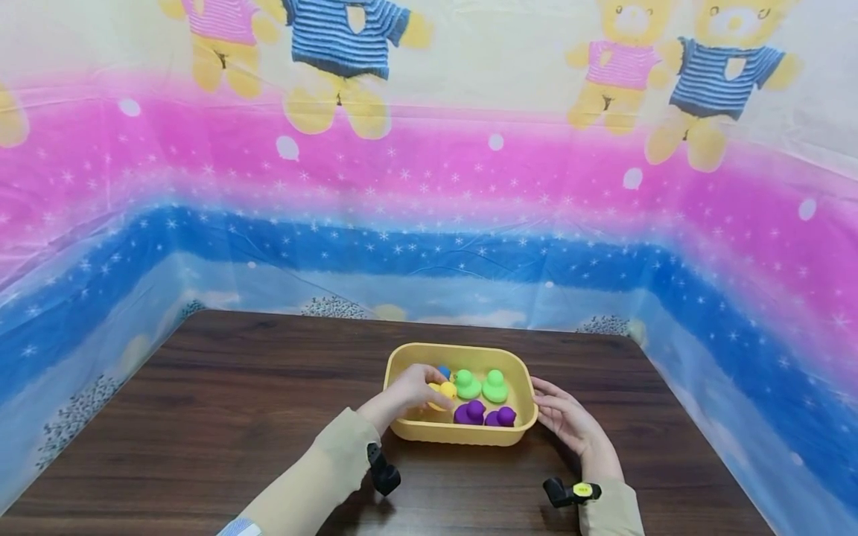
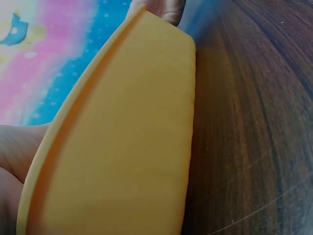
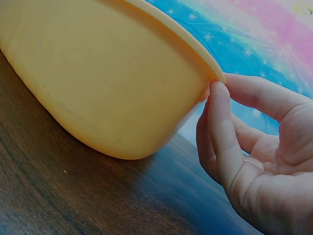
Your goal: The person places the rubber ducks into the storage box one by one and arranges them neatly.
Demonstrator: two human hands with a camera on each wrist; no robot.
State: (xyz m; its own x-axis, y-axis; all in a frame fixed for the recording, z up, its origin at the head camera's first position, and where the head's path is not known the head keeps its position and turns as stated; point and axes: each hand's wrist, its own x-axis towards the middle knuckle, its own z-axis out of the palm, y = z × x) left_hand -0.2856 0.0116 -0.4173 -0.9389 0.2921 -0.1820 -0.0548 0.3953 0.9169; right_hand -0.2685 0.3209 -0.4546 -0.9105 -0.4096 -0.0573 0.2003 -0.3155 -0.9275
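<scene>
A yellow plastic basin (image 1: 462, 434) stands on the table with small rubber ducks in it. My left hand (image 1: 414, 388) reaches over its left side and holds a yellow duck (image 1: 447, 391) between thumb and fingers, covering part of it. Just behind lies a blue toy (image 1: 444, 371), mostly hidden. Two green ducks (image 1: 494, 387) sit at the back of the basin, and two purple ducks (image 1: 471, 412) along the near wall. My right hand (image 1: 570, 417) is at the basin's right end; in the right wrist view its fingertips (image 3: 219, 90) pinch the rim.
Dark wood-grain table (image 1: 234, 417) extends around the basin. A printed curtain (image 1: 429, 186) with bears and snowflakes hangs along the back and both sides. Each wrist carries a black camera mount (image 1: 383, 470).
</scene>
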